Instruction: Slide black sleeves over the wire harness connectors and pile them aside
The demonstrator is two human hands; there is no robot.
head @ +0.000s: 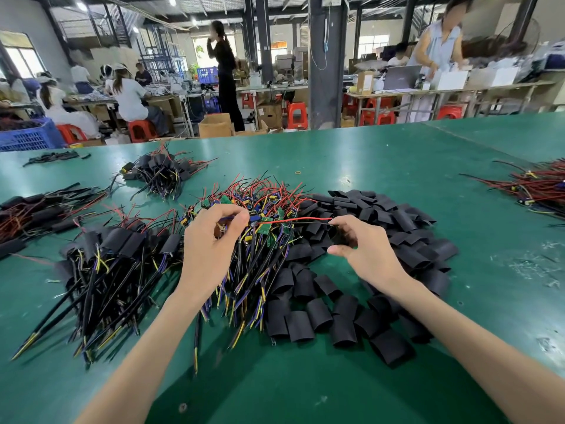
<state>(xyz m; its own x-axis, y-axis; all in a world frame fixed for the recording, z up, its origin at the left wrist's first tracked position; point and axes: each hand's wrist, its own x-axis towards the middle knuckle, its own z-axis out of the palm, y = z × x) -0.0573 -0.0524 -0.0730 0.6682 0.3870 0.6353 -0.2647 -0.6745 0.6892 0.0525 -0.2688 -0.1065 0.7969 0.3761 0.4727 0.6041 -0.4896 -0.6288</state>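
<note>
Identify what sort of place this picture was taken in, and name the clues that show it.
Most likely a factory assembly hall: heaps of wire harnesses and black sleeves on a green worktable, with seated workers behind.

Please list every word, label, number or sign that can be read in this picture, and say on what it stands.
No text can be read here.
Orange sign at the far back: too blurred to read.
Label on the cardboard box on the far bench: too small to read.
Green circuit boards in the harness pile: no legible marking.
</note>
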